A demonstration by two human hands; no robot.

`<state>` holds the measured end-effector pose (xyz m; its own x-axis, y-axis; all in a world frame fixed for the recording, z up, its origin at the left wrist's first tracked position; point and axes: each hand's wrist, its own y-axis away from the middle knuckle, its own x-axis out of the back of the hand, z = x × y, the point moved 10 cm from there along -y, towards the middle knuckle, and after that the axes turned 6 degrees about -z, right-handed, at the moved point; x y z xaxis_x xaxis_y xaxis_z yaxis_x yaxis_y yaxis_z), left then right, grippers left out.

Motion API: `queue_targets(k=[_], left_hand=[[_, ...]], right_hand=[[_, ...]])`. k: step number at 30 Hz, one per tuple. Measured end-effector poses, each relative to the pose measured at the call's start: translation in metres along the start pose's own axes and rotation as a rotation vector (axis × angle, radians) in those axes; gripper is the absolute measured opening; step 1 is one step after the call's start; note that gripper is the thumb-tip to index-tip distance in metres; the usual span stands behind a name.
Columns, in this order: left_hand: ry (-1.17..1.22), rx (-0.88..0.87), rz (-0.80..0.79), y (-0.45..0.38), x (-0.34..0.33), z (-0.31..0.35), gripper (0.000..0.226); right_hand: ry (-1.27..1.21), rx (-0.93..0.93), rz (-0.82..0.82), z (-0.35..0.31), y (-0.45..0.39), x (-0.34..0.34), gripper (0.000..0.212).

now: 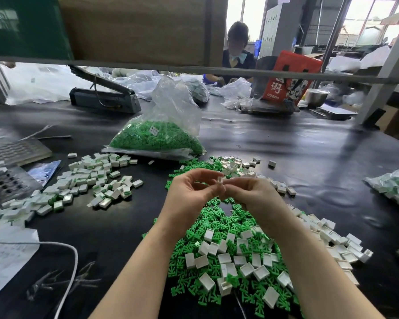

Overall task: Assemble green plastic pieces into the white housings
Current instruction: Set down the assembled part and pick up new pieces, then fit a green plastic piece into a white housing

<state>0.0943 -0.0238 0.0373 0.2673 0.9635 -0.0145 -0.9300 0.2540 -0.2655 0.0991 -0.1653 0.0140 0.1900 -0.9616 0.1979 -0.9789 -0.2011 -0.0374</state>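
My left hand (pixel 189 194) and my right hand (pixel 253 199) meet above the black table, fingertips together. Between them sits one small white housing (pixel 220 180), pinched by fingers of both hands. I cannot see a green piece in either hand. Below my hands lies a heap of loose green pieces (pixel 217 217) mixed with empty white housings (pixel 247 268). To the left is a spread of white housings with green parts in them (pixel 95 183).
A clear bag of green pieces (pixel 157 137) stands behind the heap. Another bag of parts (pixel 394 187) lies at the right edge. A heat sealer (pixel 104 97), a perforated tray (pixel 7 183), paper and a white cable (pixel 72 261) sit left. A person works across the table.
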Motion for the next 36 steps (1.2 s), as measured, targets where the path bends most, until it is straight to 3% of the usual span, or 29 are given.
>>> queue_targets(k=[3,6,12,18,22,29,36], left_hand=[[0.005,-0.015,0.025,-0.001,0.005,0.0,0.019],[0.018,-0.014,0.041,-0.002,0.007,-0.001,0.017],[0.067,0.036,0.097,-0.003,0.016,-0.011,0.016],[0.126,0.055,0.133,-0.003,0.022,-0.016,0.016],[0.177,0.04,0.154,-0.004,0.024,-0.014,0.011],[0.146,0.034,0.097,-0.005,0.017,-0.013,0.008],[0.117,0.047,0.118,-0.003,0.016,-0.015,0.012]], right_hand=[[0.546,-0.051,0.02,0.008,-0.003,-0.002,0.018],[0.94,-0.101,-0.099,0.017,-0.005,-0.02,0.031],[1.01,-0.084,-0.092,0.015,-0.007,-0.024,0.014],[0.932,-0.053,-0.033,0.013,-0.007,-0.016,0.009],[0.569,0.058,0.085,0.0,-0.005,-0.003,0.015],[-0.105,0.222,0.134,-0.023,0.003,0.004,0.015],[-0.253,0.209,0.162,-0.02,0.001,0.006,0.01]])
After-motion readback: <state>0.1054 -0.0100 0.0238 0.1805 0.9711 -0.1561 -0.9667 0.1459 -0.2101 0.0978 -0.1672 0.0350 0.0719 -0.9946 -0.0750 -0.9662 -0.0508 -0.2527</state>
